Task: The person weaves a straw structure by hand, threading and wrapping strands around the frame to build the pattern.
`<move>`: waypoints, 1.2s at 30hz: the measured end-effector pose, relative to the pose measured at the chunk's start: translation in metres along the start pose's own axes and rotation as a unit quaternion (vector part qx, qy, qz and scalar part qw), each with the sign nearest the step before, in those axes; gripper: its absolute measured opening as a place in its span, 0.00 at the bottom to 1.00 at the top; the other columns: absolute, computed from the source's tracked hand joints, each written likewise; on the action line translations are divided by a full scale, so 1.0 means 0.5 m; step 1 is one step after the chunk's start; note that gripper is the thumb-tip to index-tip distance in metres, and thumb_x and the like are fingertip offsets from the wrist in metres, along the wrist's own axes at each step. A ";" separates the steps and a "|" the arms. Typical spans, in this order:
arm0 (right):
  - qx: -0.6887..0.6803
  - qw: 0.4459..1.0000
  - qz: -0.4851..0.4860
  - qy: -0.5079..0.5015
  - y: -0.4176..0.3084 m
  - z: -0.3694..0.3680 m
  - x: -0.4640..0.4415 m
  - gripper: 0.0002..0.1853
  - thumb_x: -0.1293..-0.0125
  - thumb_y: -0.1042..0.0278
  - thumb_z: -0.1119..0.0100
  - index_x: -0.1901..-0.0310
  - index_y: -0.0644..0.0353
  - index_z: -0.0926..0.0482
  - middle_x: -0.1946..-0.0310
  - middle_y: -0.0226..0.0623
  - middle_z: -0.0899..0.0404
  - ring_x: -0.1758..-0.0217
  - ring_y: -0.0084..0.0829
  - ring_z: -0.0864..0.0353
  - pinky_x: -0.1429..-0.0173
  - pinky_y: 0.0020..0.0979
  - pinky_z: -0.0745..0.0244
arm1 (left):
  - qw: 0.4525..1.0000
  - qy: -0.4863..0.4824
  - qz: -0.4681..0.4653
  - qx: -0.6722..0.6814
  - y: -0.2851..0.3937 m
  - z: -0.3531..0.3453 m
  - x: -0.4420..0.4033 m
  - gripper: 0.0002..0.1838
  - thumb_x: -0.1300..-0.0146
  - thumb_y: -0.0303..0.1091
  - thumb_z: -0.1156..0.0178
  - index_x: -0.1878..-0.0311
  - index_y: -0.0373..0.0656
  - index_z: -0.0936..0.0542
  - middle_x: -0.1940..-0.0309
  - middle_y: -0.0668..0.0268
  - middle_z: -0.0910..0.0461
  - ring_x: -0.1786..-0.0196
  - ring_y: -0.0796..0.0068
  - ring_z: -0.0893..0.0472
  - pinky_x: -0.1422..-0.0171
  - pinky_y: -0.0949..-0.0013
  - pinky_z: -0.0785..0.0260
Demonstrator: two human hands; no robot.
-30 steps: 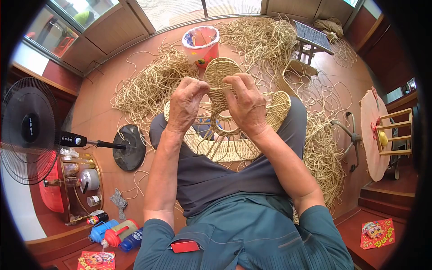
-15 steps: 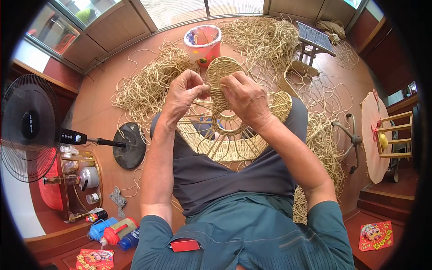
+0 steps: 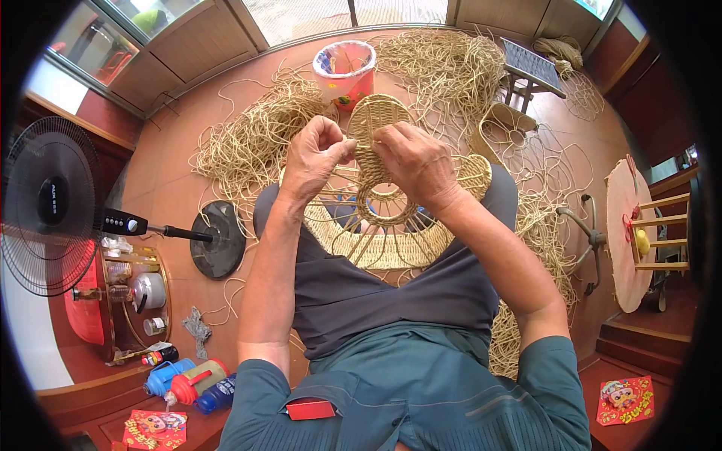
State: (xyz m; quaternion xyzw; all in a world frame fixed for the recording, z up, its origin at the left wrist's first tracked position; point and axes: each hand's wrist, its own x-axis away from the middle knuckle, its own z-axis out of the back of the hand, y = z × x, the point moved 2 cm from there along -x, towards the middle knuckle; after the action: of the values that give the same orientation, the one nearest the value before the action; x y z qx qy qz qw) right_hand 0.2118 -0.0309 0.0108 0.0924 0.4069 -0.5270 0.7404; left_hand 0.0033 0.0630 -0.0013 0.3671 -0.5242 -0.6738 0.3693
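Over my lap lies a piece of straw weaving, with a curved woven band (image 3: 376, 252) towards me, spokes, and a small ring in the middle. An oval woven panel (image 3: 376, 113) rises at its far side. My left hand (image 3: 312, 161) is closed in a pinch at the panel's left edge, on what looks like a thin straw cord (image 3: 362, 147). With its fingers curled over the panel's right edge, my right hand (image 3: 421, 161) grips the weaving. Its fingertips are partly hidden, and both forearms hang over the band's sides.
Heaps of loose straw cord (image 3: 256, 135) cover the floor ahead and to the right. A red bucket (image 3: 353, 86) stands beyond the panel. At left is a floor fan (image 3: 53, 203); at right, a wooden stool on its side (image 3: 628, 233). Several bottles (image 3: 195, 387) stand at lower left.
My left hand has come slightly closer to the right hand at the panel. The right hand keeps its grip, and the view has shifted a little.
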 end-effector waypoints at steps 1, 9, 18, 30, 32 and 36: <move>0.000 1.000 0.000 0.003 0.001 -0.001 0.001 0.05 0.24 0.67 0.29 0.54 0.53 0.17 0.62 0.34 0.16 0.59 0.41 0.09 0.56 0.43 0.14 | 1.000 0.007 -0.004 -0.002 -0.002 -0.002 0.001 0.10 0.22 0.27 0.25 0.54 0.42 0.20 0.63 0.67 0.10 0.60 0.80 0.11 0.51 0.71 0.14; 0.006 1.000 -0.017 -0.005 -0.004 0.000 0.001 0.06 0.24 0.66 0.26 0.51 0.51 0.14 0.61 0.35 0.14 0.58 0.44 0.08 0.56 0.45 0.14 | 0.993 0.063 -0.034 -0.095 0.004 -0.033 0.014 0.09 0.22 0.23 0.29 0.54 0.41 0.22 0.64 0.69 0.14 0.62 0.81 0.13 0.53 0.71 0.14; 0.016 1.000 0.000 0.008 -0.009 0.001 0.001 0.05 0.24 0.69 0.30 0.56 0.52 0.19 0.64 0.34 0.19 0.62 0.40 0.10 0.59 0.43 0.15 | 0.998 0.053 -0.005 0.021 0.017 -0.028 0.029 0.07 0.19 0.23 0.30 0.52 0.40 0.21 0.62 0.67 0.11 0.58 0.77 0.09 0.50 0.69 0.12; 0.011 1.000 0.001 0.029 -0.004 -0.008 0.005 0.05 0.24 0.69 0.30 0.57 0.51 0.19 0.66 0.33 0.21 0.63 0.39 0.11 0.61 0.42 0.16 | 0.956 0.147 -0.021 -0.252 0.046 -0.074 0.017 0.09 0.27 0.23 0.32 0.49 0.39 0.22 0.61 0.65 0.14 0.62 0.78 0.11 0.58 0.69 0.10; 0.008 0.999 -0.003 0.031 -0.003 -0.006 0.004 0.05 0.24 0.69 0.30 0.57 0.51 0.19 0.65 0.33 0.21 0.63 0.39 0.10 0.60 0.42 0.16 | 0.970 0.146 -0.015 -0.193 0.029 -0.068 0.013 0.10 0.26 0.23 0.32 0.47 0.39 0.22 0.57 0.64 0.15 0.60 0.77 0.11 0.57 0.69 0.09; 0.002 0.999 -0.011 0.030 -0.006 -0.003 0.007 0.05 0.24 0.68 0.30 0.57 0.52 0.18 0.65 0.33 0.20 0.62 0.39 0.10 0.59 0.42 0.15 | 0.990 0.113 0.014 -0.079 0.042 -0.059 0.020 0.13 0.25 0.23 0.29 0.44 0.38 0.23 0.54 0.63 0.16 0.57 0.77 0.10 0.54 0.67 0.05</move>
State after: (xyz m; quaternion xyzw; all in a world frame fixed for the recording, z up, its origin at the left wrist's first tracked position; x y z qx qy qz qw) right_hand 0.2088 -0.0339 0.0080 0.1052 0.4290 -0.5327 0.7219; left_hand 0.0272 0.0376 0.0129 0.4033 -0.4289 -0.6623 0.4633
